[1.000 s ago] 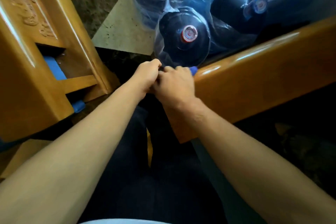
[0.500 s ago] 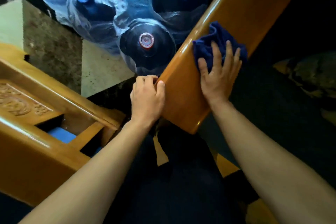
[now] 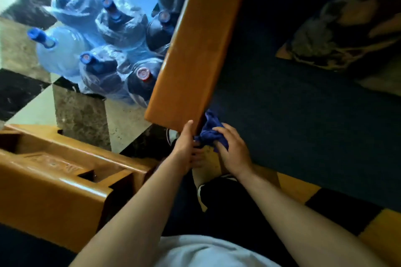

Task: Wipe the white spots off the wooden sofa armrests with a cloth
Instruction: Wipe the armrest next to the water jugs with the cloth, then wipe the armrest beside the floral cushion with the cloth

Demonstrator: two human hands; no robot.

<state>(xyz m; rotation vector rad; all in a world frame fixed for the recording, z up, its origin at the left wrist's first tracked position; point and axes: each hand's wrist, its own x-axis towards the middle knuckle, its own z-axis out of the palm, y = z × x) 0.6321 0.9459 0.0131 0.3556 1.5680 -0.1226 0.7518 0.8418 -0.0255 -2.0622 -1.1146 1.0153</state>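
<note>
A wooden armrest (image 3: 195,54) is seen running from its near end at the middle of the view up toward the top edge. The near end of this armrest is touched by the left hand (image 3: 184,147), whose thumb is laid up against the end face; the rest of its fingers are tucked below and cannot be told clearly. A dark blue cloth (image 3: 209,130) is bunched at the near right corner of the armrest, against its inner side, and is gripped by the right hand (image 3: 233,151), with the fingers curled round the lower folds. The two hands are held just beside each other, with the cloth between them.

To the right of the armrest, a dark blue seat cushion (image 3: 303,115) is spread, and a patterned pillow (image 3: 351,24) is lying at its far right corner. To the left, a cluster of large water bottles (image 3: 104,50) wrapped in clear plastic is standing on the tiled floor (image 3: 80,112). A second wooden armrest (image 3: 54,184), with carved detail, is seen at the lower left. White spots cannot be made out on the wood because of blur.
</note>
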